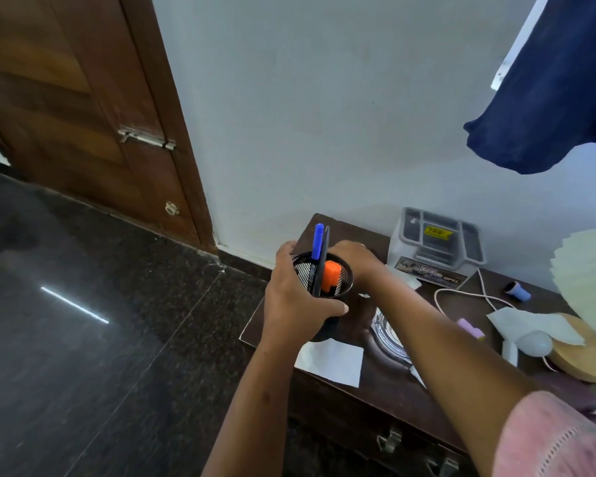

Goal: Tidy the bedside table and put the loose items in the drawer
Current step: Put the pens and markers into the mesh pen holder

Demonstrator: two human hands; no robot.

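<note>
- Black mesh pen cup point(303, 274), with a blue marker point(317, 241) and an orange highlighter point(331, 275) inside, is held over the bedside table's point(386, 380) left end.
- Tidying looks barely begun: white paper point(331, 361), a glass ashtray point(387, 333), a cable point(468, 294) and a bulb point(534, 343) lie loose, and the drawer point(358, 428) below appears closed.
- Left hand point(289, 304) wraps the cup, thumb and fingers curled round its wall.
- Right hand point(355, 259) reaches behind the cup; its fingers are hidden, so I cannot tell their spread.

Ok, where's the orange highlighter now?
Head view, centre: highlighter in the mesh cup beside the blue pen; left hand grips the cup at the table's left end.
</note>
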